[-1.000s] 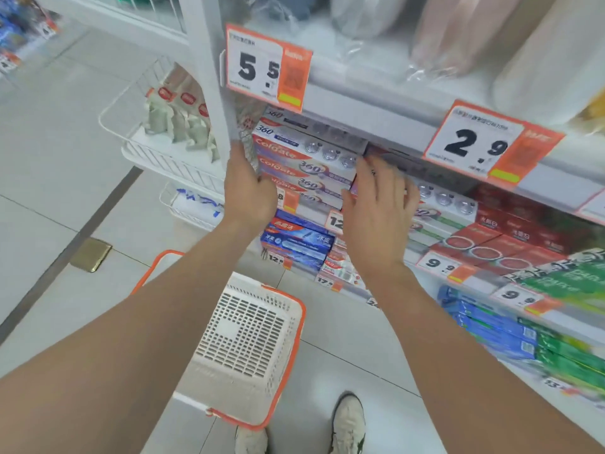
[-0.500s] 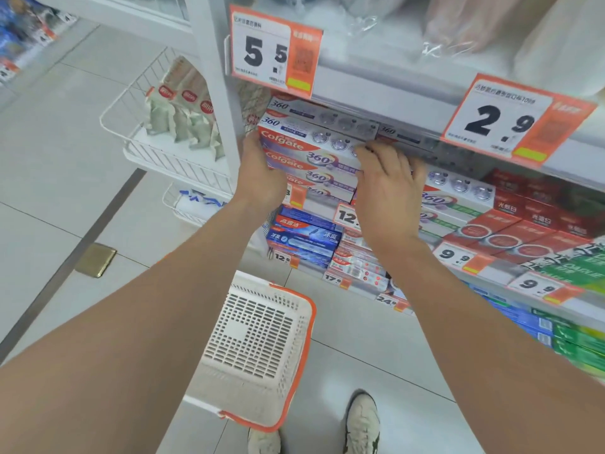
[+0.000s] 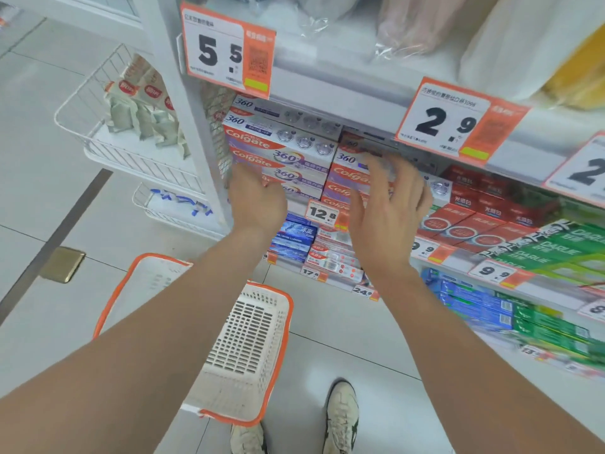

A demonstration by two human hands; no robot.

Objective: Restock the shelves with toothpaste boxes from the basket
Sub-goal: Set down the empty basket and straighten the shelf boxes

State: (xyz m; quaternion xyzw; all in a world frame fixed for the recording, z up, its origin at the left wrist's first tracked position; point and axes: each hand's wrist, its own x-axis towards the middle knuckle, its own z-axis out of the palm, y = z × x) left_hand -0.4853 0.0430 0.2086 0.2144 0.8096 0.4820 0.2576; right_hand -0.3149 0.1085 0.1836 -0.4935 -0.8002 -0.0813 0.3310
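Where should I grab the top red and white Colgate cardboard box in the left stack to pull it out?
From the front. The top Colgate box lies flat, long face outward, its top face bare. Its left end sits by the white shelf upright and its right end meets the neighbouring stack, so the ends look blocked. Probably lay fingers on top mid-length and draw it forward.
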